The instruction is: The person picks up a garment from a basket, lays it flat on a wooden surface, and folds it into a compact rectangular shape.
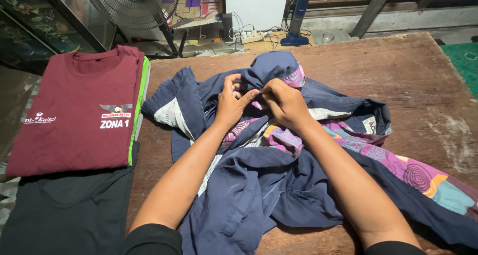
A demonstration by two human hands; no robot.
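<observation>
Both hands meet over the middle of a crumpled jacket: the left hand has its fingers curled and pinching a fold of the navy cloth, and the right hand is closed on the same bunch of fabric just beside it, fingertips almost touching the left thumb. Under everything lies the wooden table, brown and scuffed, with a pale worn patch toward its right edge. The jacket sprawls across the centre of it, dark blue outside, with a pale mesh lining showing at its left side and panels of pink, purple and orange swirls running off to the right; its hood sits rounded just beyond the knuckles. At the left edge of the table a folded dark red shirt lies flat, a white print on its chest, with a strip of bright green cloth peeking out along its right side. Below it rests a folded black garment. Beyond the far edge of the table stands a fan, and further right a small blue appliance stands upright on the floor.
</observation>
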